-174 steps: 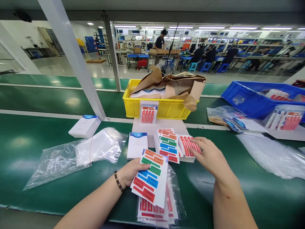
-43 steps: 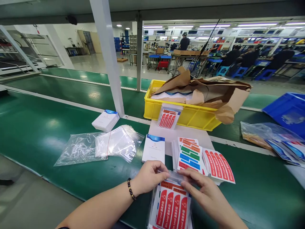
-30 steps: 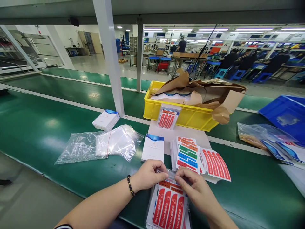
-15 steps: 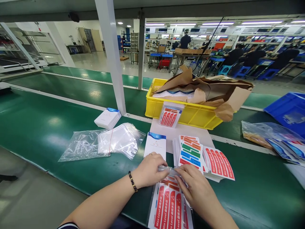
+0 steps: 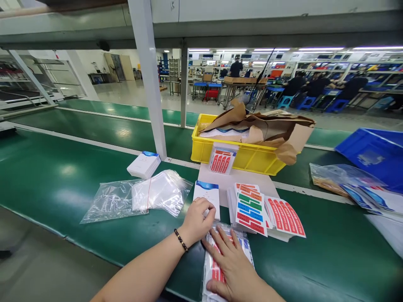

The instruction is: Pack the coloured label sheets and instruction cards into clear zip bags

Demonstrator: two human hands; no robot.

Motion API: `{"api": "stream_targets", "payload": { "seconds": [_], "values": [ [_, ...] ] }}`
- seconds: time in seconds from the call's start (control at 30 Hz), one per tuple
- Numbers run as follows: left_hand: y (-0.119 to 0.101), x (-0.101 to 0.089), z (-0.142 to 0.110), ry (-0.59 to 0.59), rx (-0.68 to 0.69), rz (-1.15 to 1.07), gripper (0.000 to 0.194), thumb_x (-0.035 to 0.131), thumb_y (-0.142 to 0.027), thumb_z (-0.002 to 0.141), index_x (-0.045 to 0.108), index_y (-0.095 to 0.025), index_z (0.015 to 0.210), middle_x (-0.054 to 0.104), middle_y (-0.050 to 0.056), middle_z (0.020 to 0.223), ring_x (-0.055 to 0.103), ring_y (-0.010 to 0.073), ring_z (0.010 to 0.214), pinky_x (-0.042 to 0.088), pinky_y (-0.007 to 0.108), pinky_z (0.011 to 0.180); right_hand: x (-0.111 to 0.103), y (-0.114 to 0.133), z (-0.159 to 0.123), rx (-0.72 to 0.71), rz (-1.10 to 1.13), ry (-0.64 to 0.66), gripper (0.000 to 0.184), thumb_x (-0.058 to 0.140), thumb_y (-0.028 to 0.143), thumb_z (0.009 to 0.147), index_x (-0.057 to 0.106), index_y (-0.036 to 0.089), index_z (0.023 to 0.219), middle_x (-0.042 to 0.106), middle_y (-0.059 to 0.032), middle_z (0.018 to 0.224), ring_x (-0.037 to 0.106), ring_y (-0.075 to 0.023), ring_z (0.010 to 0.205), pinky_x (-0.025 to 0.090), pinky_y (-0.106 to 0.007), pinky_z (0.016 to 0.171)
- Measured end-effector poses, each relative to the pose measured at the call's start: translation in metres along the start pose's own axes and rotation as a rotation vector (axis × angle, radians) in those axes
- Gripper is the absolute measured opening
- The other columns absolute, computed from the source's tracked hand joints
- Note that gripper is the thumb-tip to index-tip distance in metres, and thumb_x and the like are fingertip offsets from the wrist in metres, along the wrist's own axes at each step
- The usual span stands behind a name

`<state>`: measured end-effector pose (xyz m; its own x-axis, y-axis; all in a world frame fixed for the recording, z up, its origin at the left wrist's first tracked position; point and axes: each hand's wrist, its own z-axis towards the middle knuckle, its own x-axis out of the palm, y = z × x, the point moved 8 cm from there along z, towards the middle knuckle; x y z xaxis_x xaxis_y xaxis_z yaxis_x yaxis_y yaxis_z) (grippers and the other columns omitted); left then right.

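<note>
A clear plastic bag holding printed sticker sheets lies on the green belt in front of me. My right hand rests flat on the bag with fingers spread, covering much of the red labels. At the bag's upper left corner, my left hand has its fingers curled in against the thumb; what they pinch, if anything, is hidden. Just beyond it lies a white booklet with a blue top. To the right are stacks of colourful sticker sheets and red label sheets.
Loose clear bags lie left, below a booklet stack. A yellow crate with brown paper stands behind, a sticker pack leaning on it. A white post rises left; a blue crate sits right. People work in the background.
My right hand has gone from pinching the bag's top edge to lying flat on it. My left hand has drawn to the bag's upper left corner. The camera view has tilted up.
</note>
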<state>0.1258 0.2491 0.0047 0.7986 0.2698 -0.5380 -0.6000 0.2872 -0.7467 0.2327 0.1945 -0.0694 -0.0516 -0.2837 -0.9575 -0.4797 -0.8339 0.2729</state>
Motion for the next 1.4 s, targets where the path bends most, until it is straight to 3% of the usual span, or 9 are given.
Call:
{"api": "stream_targets", "payload": {
  "seconds": [0.43, 0.6, 0.77, 0.87, 0.97, 1.1, 1.2, 1.3, 1.4],
  "values": [
    [-0.003, -0.003, 0.005, -0.002, 0.022, 0.147, 0.018, 0.039, -0.020, 0.082, 0.056, -0.017, 0.085, 0.059, 0.006, 0.086, 0.051, 0.0166, 0.088, 0.037, 0.029, 0.083, -0.007, 0.002, 0.001, -0.052, 0.033, -0.156, 0.070, 0.053, 0.061, 0.065, 0.037, 0.034, 0.128, 0.026, -0.0107, 0.138, 0.019, -0.0406, 0.124, 0.014, -0.068, 0.091],
    [0.040, -0.038, 0.012, 0.122, -0.270, 0.445, 0.024, 0.033, -0.025, 0.084, 0.056, -0.017, 0.087, 0.061, 0.008, 0.089, 0.055, 0.0182, 0.086, 0.039, 0.028, 0.077, -0.018, -0.002, -0.002, -0.100, 0.052, -0.183, 0.073, 0.055, 0.059, 0.067, 0.034, 0.030, 0.131, 0.029, -0.0113, 0.136, 0.027, -0.0386, 0.122, 0.024, -0.063, 0.092],
    [0.099, -0.063, 0.011, 0.196, -0.493, 0.579, 0.029, 0.052, -0.033, 0.073, 0.057, -0.009, 0.089, 0.063, 0.016, 0.083, 0.059, 0.0249, 0.080, 0.041, 0.032, 0.069, -0.071, 0.001, -0.001, -0.126, 0.106, -0.398, 0.041, 0.049, 0.037, 0.079, 0.053, 0.024, 0.118, 0.050, -0.0085, 0.123, 0.045, -0.0264, 0.114, 0.039, -0.041, 0.094],
    [0.112, -0.066, 0.015, 0.267, -0.506, 0.593, 0.018, 0.052, -0.024, 0.072, 0.060, -0.010, 0.080, 0.064, 0.016, 0.084, 0.059, 0.0244, 0.081, 0.040, 0.031, 0.070, -0.099, 0.012, 0.007, -0.144, 0.274, -0.499, 0.030, 0.049, 0.032, 0.080, 0.059, 0.022, 0.106, 0.059, -0.0091, 0.110, 0.054, -0.0223, 0.103, 0.047, -0.033, 0.085],
    [0.098, -0.074, 0.018, 0.296, -0.459, 0.568, 0.016, 0.048, -0.022, 0.073, 0.061, -0.012, 0.076, 0.065, 0.011, 0.082, 0.058, 0.0202, 0.078, 0.040, 0.027, 0.067, -0.097, 0.015, 0.022, -0.067, 0.619, -0.449, 0.027, 0.046, 0.037, 0.081, 0.062, 0.019, 0.092, 0.061, -0.0104, 0.102, 0.058, -0.0213, 0.093, 0.048, -0.032, 0.079],
    [0.052, -0.076, -0.002, 0.362, -0.314, 0.476, 0.018, 0.045, -0.025, 0.076, 0.060, -0.016, 0.079, 0.064, 0.002, 0.076, 0.056, 0.0140, 0.069, 0.038, 0.021, 0.059, -0.045, 0.006, 0.041, 0.189, 1.353, -0.183, 0.051, 0.033, 0.056, 0.081, 0.060, 0.015, 0.093, 0.065, -0.0118, 0.087, 0.063, -0.0180, 0.066, 0.051, -0.029, 0.056],
    [0.022, -0.061, -0.037, 0.455, -0.183, 0.451, 0.012, 0.051, -0.026, 0.072, 0.061, -0.019, 0.070, 0.063, 0.000, 0.069, 0.055, 0.0138, 0.065, 0.037, 0.021, 0.058, -0.021, -0.009, 0.045, 0.330, 1.667, -0.208, 0.061, 0.029, 0.061, 0.079, 0.054, 0.013, 0.106, 0.065, -0.0129, 0.087, 0.062, -0.0151, 0.059, 0.048, -0.024, 0.047],
    [0.004, -0.039, -0.068, 0.543, -0.038, 0.487, 0.010, 0.054, -0.024, 0.071, 0.061, -0.020, 0.066, 0.064, 0.002, 0.069, 0.054, 0.0158, 0.066, 0.035, 0.023, 0.060, -0.020, -0.020, 0.043, 0.332, 1.433, -0.255, 0.055, 0.044, 0.053, 0.076, 0.052, 0.012, 0.112, 0.065, -0.0072, 0.075, 0.061, -0.0161, 0.056, 0.047, -0.025, 0.045],
    [0.007, -0.030, -0.079, 0.496, -0.151, 0.371, 0.020, 0.061, -0.039, 0.067, 0.061, -0.019, 0.068, 0.061, 0.001, 0.064, 0.051, 0.0141, 0.060, 0.033, 0.022, 0.054, -0.033, -0.019, 0.038, 0.222, 0.932, -0.333, 0.044, 0.043, 0.041, 0.080, 0.053, 0.014, 0.113, 0.066, -0.0062, 0.077, 0.063, -0.0203, 0.068, 0.051, -0.033, 0.062]
  ]
}}
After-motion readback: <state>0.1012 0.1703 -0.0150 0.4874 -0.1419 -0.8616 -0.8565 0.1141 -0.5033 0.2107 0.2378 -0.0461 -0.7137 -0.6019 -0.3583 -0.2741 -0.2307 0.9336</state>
